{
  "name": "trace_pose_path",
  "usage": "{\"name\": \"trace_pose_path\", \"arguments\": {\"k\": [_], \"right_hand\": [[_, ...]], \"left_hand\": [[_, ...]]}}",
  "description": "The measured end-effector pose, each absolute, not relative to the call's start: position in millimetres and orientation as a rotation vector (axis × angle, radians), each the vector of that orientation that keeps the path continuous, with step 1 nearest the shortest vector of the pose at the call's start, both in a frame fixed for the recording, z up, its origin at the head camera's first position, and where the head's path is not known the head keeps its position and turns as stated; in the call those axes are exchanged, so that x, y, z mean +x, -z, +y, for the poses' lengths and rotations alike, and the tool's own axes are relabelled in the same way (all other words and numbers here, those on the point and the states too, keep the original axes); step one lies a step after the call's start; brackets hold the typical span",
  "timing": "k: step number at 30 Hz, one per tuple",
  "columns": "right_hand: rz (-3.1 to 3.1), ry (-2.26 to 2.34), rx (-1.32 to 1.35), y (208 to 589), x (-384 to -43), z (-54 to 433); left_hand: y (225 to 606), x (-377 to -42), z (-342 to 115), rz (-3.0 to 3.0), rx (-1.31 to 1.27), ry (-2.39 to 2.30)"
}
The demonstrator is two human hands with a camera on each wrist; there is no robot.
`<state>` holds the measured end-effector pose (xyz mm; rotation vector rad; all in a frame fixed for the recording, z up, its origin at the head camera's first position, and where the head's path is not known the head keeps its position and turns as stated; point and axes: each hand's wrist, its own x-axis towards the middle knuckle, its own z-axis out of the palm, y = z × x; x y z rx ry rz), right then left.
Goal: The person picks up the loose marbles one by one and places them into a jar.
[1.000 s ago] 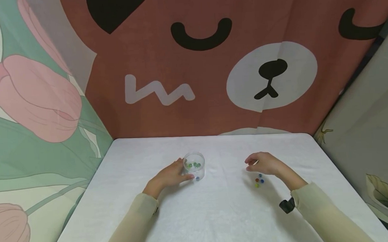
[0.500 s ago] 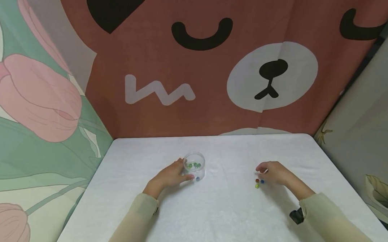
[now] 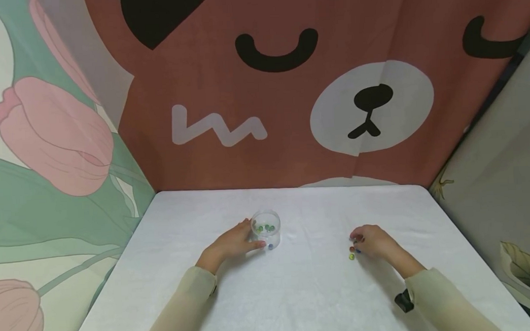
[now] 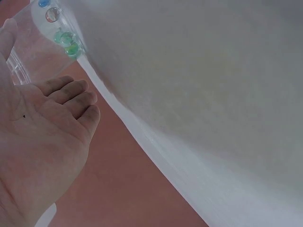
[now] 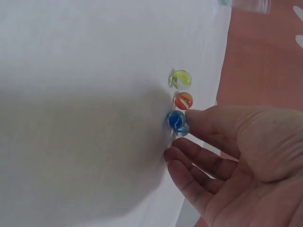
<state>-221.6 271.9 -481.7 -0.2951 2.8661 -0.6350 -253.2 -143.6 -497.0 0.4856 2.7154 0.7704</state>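
Observation:
My left hand (image 3: 234,243) holds a clear plastic cup (image 3: 274,238) from its left side, thumb at the front and fingers behind. Inside the cup lie several glass marbles (image 4: 66,38), green ones and a blue one among them. On the right, my right hand (image 3: 375,242) is low over a small group of marbles. Its thumb and fingertips pinch a light blue marble (image 5: 182,131). A darker blue marble (image 5: 175,118) sits right beside it, then an orange-red marble (image 5: 183,100) and a yellow marble (image 5: 182,80) in a row on the cloth.
A white cloth (image 3: 306,287) covers the table. Behind it hangs a brown curtain (image 3: 291,159) with a bear face, and patterned curtains stand at both sides. A small black device (image 3: 403,301) is strapped at the right wrist.
My right hand has moved right and down towards the marbles, and its fingers have closed in around the light blue one. The left hand and the cup have stayed in place.

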Motion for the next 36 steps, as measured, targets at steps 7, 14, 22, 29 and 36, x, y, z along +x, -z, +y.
{"name": "trace_pose_path", "arguments": {"k": [7,14,22,29,36], "right_hand": [[2.899,0.531,-0.281,480.7,-222.2,265.7],[2.879,0.478,-0.185,476.8,-224.4,260.4],[2.865,0.459,-0.142,476.9,-229.2,260.3],[2.827,0.498,-0.099,477.3,-231.0,263.3],[2.838,0.530,-0.119,474.0,-230.3,264.6]], "left_hand": [[499.4,-254.6,-143.6,2.728,0.492,-0.755],[501.5,-255.4,-144.1,2.729,0.503,-0.771],[501.4,-256.2,-144.2,2.732,0.524,-0.774],[500.9,-256.2,-144.2,2.733,0.536,-0.778],[500.8,-256.3,-143.8,2.736,0.530,-0.773]]}}
